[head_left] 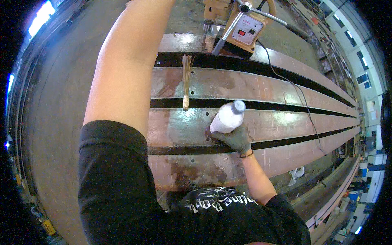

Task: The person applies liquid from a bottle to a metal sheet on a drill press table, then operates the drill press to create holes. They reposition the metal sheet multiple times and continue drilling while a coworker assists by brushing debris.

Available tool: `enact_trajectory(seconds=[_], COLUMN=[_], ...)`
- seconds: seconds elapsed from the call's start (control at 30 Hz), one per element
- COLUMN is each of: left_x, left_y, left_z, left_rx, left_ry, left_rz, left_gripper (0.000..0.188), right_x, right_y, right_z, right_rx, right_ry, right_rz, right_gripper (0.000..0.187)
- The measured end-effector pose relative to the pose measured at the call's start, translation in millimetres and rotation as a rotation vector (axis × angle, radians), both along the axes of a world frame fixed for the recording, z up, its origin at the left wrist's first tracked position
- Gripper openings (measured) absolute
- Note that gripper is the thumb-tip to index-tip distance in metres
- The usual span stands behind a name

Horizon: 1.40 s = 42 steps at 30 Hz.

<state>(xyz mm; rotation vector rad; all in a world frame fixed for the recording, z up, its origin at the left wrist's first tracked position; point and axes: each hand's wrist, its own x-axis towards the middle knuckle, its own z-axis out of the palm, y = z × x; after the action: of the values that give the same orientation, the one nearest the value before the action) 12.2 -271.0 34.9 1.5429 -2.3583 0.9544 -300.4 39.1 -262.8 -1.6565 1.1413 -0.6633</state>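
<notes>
My right hand [235, 140], in a grey work glove, is wrapped round the lower part of a pale plastic bottle [227, 118] with a grey cap. The bottle leans up and to the right, over the steel beams [281, 118]. My left arm [122, 69] reaches far up past the top edge of the picture, so its hand is out of sight. To the left of the bottle a thin brush of bound bristles [186, 81] lies across the beams.
A yellow-orange magnetic drill [243, 30] with a long crank handle stands on the far beams. Its black cable [300, 87] trails over them to the right. Dark gaps part the beams, which have drilled holes and wet patches. A white plastic scrap [297, 174] lies at lower right.
</notes>
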Motion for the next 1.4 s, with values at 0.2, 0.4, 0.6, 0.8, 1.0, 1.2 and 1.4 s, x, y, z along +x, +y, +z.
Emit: enact_trajectory(seconds=[0.2,0.4,0.6,0.8,1.0,1.2,1.4], left_x=[-0.7,2.3,0.7,-1.1,-1.9,-5.2,-0.6], left_y=[3.1,-3.6,2.1,6.1,13.2,15.3,8.8], left_z=[-2.4,-6.9,-3.4,-3.8,-5.7,-5.1,-6.6], left_rx=[-0.018,-0.045,-0.013,-0.004,-0.016,-0.006,-0.008], left_ry=[0.034,0.013,-0.010,0.041,0.073,0.082,0.066], left_rz=[0.002,0.009,0.042,0.038,0.084,0.092,0.101], left_gripper=[0.048,0.048,0.049,0.049,0.050,0.051,0.053], right_x=[24.2,45.1,55.5,58.2,55.8,55.0,52.4], right_y=[-16.5,-33.5,-37.4,-39.9,-39.4,-40.5,-43.3], right_z=[-14.5,-5.4,-6.1,-17.6,-14.1,-15.0,-13.3], right_rx=[0.135,0.448,0.499,0.476,0.421,0.423,0.409], right_ry=[-0.233,-0.397,-0.398,-0.426,-0.348,-0.394,-0.303], right_rz=[-0.150,-0.140,-0.138,-0.160,-0.154,-0.172,-0.155], right_gripper=[0.074,0.046,0.048,0.050,0.046,0.044,0.045])
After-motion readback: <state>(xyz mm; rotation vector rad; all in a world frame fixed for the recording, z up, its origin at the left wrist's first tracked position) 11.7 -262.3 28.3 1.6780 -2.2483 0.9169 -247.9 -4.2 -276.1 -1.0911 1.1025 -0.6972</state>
